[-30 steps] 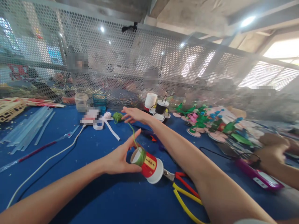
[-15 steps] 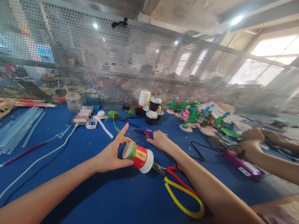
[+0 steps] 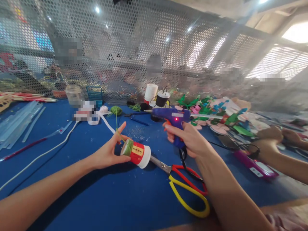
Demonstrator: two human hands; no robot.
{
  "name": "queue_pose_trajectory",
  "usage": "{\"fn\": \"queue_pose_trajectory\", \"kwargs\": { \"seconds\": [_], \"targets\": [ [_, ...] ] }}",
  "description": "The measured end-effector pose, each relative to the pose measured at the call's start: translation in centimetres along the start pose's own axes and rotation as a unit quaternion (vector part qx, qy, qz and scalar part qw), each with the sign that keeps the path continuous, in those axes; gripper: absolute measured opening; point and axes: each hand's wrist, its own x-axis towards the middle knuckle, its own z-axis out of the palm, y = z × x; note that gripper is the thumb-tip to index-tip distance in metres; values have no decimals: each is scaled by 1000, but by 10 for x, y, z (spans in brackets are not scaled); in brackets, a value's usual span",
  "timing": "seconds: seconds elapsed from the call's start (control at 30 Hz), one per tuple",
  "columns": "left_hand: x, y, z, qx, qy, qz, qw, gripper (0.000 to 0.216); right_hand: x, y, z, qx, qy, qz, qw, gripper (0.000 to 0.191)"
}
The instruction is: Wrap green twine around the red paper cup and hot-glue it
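Note:
My left hand (image 3: 110, 148) grips a red and white paper cup (image 3: 139, 154) lying tilted on its side, thumb below and fingers behind it. Green yarn (image 3: 128, 147) is wound round the cup's near-hand end, and a strand runs up to a green yarn ball (image 3: 115, 111). In my right hand (image 3: 184, 136) is a blue glue gun (image 3: 171, 115), held up off the table, its red light lit and nozzle pointing left. A clear glue stick sticks out of its back. Scissors (image 3: 166, 168) with red and yellow handles lie between the cup and my right forearm.
A purple power strip (image 3: 256, 165) lies at the right, near a co-worker's hands (image 3: 269, 136). Behind stand stacked white cups (image 3: 151, 93), small black buckets (image 3: 162, 98) and green, pink and blue crafts. Clear glue sticks (image 3: 20, 128) and a white cord (image 3: 51, 150) occupy the left.
My right hand has lifted the glue gun from the table and turned it upright, nozzle left. The view has tipped down slightly. My left hand still holds the cup.

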Motion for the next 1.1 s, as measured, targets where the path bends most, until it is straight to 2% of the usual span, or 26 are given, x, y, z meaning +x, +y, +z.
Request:
{"fn": "queue_pose_trajectory", "kwargs": {
  "seconds": [0.17,0.37,0.6,0.73,0.93,1.1],
  "targets": [
    [1,0,1,-75,-1,-22,997,98,-26,-4,9,-121,-72,12,990,25],
    [2,2,0,-79,29,-41,996,100,-40,-8,17,-202,-62,-72,975,16],
    [4,1,0,-94,25,-43,994,101,-47,-5,18,-270,-91,-49,957,21],
    [4,1,-1,-83,24,-49,995,101,-49,-4,18,-289,-113,-54,949,22],
    [4,0,-1,-80,28,-29,996,101,-49,-5,19,-288,-81,-73,951,17],
    [3,0,-1,-77,22,-26,996,100,-50,-4,20,-286,-88,-63,952,14]
  ]
}}
